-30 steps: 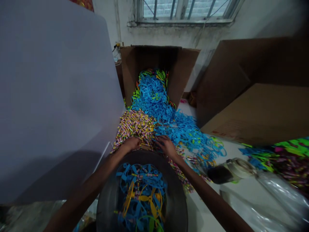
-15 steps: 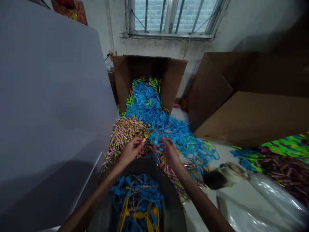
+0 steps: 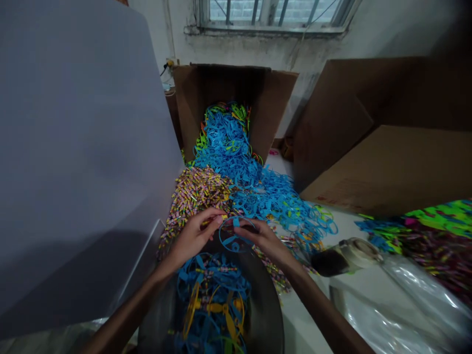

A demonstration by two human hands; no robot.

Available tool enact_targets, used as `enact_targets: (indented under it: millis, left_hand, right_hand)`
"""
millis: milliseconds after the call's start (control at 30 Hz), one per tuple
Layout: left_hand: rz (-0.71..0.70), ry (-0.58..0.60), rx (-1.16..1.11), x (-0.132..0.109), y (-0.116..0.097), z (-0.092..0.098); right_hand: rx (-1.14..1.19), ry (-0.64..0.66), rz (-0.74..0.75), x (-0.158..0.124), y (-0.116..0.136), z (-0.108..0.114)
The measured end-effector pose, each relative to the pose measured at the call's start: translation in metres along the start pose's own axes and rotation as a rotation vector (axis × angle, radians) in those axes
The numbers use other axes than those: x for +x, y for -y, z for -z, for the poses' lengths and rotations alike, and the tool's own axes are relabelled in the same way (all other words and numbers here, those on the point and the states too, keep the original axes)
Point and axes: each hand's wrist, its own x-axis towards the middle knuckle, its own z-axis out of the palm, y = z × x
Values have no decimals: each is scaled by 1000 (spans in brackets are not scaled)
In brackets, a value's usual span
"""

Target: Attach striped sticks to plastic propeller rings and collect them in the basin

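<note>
My left hand [image 3: 193,235] is closed in a pinch on a small yellow-and-pink stick piece [image 3: 223,217], mostly covered by the fingers. Close beside it, my right hand [image 3: 263,237] grips a blue ringed propeller [image 3: 231,240] by its far right side. Whether the two parts touch I cannot tell. Just below both hands stands a dark round tub [image 3: 272,300], holding several blue propellers [image 3: 230,265] and yellow propellers [image 3: 230,322] with small coloured sticks among them. Beyond the left hand lies a heap of small pink-and-yellow sticks [image 3: 199,191].
Blue propellers [image 3: 228,140] spill from an open cardboard box [image 3: 275,108] onto the white surface. A second large box [image 3: 398,169] stands right. Nearby lie a jar-like container [image 3: 350,255], clear plastic bags [image 3: 383,314] and green pieces [image 3: 442,221]. A pale panel [image 3: 81,123] borders the left.
My right hand has taken hold of a blue propeller and brought it nearer, beside my left hand. The left hand keeps its pinch. The view has tilted down slightly.
</note>
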Motion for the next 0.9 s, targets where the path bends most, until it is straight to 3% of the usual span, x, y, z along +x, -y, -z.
enact_targets:
  millis: [200,400,633,800,900]
  left_hand:
    - [-24,39,6,-16,-17,-2]
    - [-16,-19,73,-24,-24,1]
    - [-65,114,162,-28,-26,7]
    - [4,342,177,-27,-32,22]
    - [13,422,183,-26,-37,28]
  right_hand:
    - [-45,233,-67,-20,12,-5]
    - [-202,194,-5,-27,17,-5]
    - [-184,301,-39,-34,25,-10]
    - [-253,383,-50,-36,30,-14]
    - [-302,443,-37,-36,28,-15]
